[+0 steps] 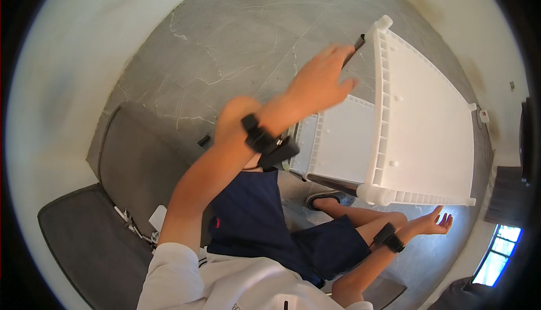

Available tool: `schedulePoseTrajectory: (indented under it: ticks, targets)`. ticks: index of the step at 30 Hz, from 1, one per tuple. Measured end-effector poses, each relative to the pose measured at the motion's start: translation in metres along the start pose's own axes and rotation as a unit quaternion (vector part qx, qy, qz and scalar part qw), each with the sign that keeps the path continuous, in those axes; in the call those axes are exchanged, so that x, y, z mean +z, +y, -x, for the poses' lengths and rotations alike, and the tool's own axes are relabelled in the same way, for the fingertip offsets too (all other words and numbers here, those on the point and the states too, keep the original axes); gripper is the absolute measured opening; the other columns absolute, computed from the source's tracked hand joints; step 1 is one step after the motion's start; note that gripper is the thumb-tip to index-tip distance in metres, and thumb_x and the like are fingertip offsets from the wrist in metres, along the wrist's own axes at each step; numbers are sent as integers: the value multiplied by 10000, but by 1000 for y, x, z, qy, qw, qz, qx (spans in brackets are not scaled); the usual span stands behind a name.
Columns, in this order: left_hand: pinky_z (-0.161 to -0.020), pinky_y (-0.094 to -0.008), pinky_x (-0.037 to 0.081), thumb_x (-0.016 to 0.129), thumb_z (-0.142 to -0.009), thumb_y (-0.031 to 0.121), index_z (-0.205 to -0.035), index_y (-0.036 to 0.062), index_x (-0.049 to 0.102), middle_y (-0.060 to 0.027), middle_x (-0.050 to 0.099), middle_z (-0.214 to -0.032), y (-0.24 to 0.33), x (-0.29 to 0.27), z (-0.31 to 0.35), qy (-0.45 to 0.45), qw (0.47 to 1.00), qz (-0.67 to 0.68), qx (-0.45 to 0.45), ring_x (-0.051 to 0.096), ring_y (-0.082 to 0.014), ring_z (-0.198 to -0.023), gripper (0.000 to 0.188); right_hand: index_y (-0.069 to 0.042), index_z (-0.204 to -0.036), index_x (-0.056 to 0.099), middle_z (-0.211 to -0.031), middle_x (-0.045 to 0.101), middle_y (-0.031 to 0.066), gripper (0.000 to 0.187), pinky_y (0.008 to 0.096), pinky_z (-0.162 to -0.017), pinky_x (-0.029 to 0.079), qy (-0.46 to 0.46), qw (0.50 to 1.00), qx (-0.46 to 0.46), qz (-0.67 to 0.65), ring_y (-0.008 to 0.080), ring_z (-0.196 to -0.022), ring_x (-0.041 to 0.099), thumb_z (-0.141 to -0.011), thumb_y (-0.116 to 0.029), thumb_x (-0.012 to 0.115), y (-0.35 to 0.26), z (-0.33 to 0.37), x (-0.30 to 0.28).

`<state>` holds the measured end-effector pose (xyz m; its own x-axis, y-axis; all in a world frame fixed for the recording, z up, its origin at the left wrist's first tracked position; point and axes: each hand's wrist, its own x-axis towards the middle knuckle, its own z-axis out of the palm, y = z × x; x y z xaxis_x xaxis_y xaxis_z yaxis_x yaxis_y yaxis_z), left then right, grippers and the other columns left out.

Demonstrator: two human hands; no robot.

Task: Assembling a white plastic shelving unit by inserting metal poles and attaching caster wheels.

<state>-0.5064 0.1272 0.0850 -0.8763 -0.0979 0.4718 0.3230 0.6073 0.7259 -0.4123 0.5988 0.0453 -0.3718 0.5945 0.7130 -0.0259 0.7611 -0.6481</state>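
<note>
A white plastic shelf unit (431, 113) lies tilted on the floor, its top panel facing me, with peg-like corner sockets. Beyond my left hand (320, 78), a dark tube (360, 42) rises beside the panel's far left corner. The fingers of this hand reach along the tube with the thumb spread away; whether they touch it I cannot tell. My right hand (437, 224) is below the panel's near right edge, palm up, fingers loosely bent and apart, holding nothing. Another dark tube (333, 183) joins the near corner to a lower white shelf (346, 124).
Grey cushioned mats (90, 248) lie at the left, with small metal parts (131, 222) and a white piece (158, 217) on them. A small black piece (204, 140) rests near my knee. Pale walls (73, 85) stand at both sides; a window (499, 253) is at lower right.
</note>
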Motion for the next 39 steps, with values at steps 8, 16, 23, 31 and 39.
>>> schedulePoseTrajectory:
  ticks: [8, 16, 23, 31, 39]
  targets:
    - [-896, -352, 560, 680, -931, 151, -1222, 31, 678, -157, 743, -1067, -21, 37, -35, 89, 979, 164, -81, 722, -256, -1005, 315, -95, -1289, 612, -1378, 608, 123, 495, 510, -1158, 341, -194, 881, -429, 44, 315, -1336, 521, -896, -367, 741, -133, 2, 18]
    - [-869, -381, 550, 658, -918, 104, -1160, -5, 685, -191, 734, -1023, -9, 35, -32, 75, 980, 175, -64, 715, -324, -956, 267, -98, -1160, 711, -1199, 730, 71, 341, 454, -1127, 368, -209, 886, -411, 55, 235, -1184, 655, -920, -339, 695, -135, -3, 11]
    - [-964, -345, 531, 679, -936, 128, -1339, -3, 589, -160, 679, -1269, -18, -14, 1, 54, 992, 111, -36, 671, -228, -1141, 434, -47, -1270, 650, -1317, 662, 122, 425, 472, -1120, 397, -226, 889, -399, -3, 347, -1292, 557, -861, -111, 744, -141, 4, 20]
    - [-932, -294, 517, 653, -977, 125, -1236, 8, 647, -93, 714, -1152, -23, -230, 168, 118, 948, -37, -293, 670, -154, -1054, 285, -7, -1303, 542, -1407, 507, 200, 422, 512, -1072, 487, -153, 915, -372, -37, 375, -1310, 523, -928, -88, 718, -107, -10, 16]
    - [-928, -386, 517, 738, -850, 216, -1165, 18, 683, -164, 719, -1101, -52, -368, 562, 172, 645, -403, -626, 684, -307, -1057, 376, 89, -1226, 567, -1312, 553, 206, 294, 429, -1001, 532, -327, 925, -91, -169, 301, -1155, 598, -982, -59, 633, -78, 46, 20]
